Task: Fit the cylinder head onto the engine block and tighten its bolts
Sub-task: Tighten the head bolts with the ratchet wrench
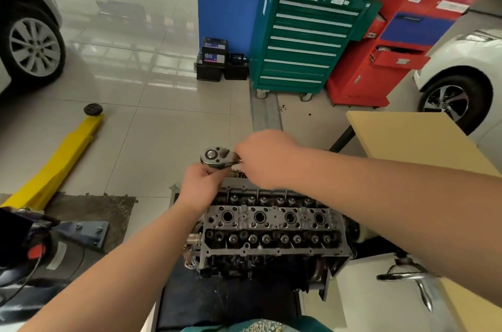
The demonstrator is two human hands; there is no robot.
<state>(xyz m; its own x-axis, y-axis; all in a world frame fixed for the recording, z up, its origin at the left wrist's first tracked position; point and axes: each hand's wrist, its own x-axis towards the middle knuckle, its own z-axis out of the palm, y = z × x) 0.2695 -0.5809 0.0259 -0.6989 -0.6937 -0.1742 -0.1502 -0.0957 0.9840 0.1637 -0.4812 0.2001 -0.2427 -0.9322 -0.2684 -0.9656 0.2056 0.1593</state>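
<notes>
**Both hands on the ratchet at the far edge of the cylinder head**

A green tool cabinet (pixel 307 33) stands against the blue wall with all its drawers closed, so what it holds cannot be seen. Beside it a red tool cabinet (pixel 391 41) has one drawer pulled out; something lies in it, too small to make out. Two dark batteries (pixel 214 58) sit stacked on the floor to the left of the green cabinet.

The cylinder head (pixel 271 223) sits on top of the engine block (pixel 260 268), low in the middle of the view, on a dark stand. It is grey metal, oily and dark in places, with four round wells in a row along its middle and a line of valve springs along each long side.

The ratchet (pixel 216 157) is held just above the far left corner of the head. The left hand (pixel 202 185) curls up from below around the part under the ratchet's round head. The right hand (pixel 264 159) reaches over the cylinder head and grips the handle, its fingers closed round it and hiding most of it. A yellow lift arm (pixel 62 157) lies on the floor to the left.
</notes>
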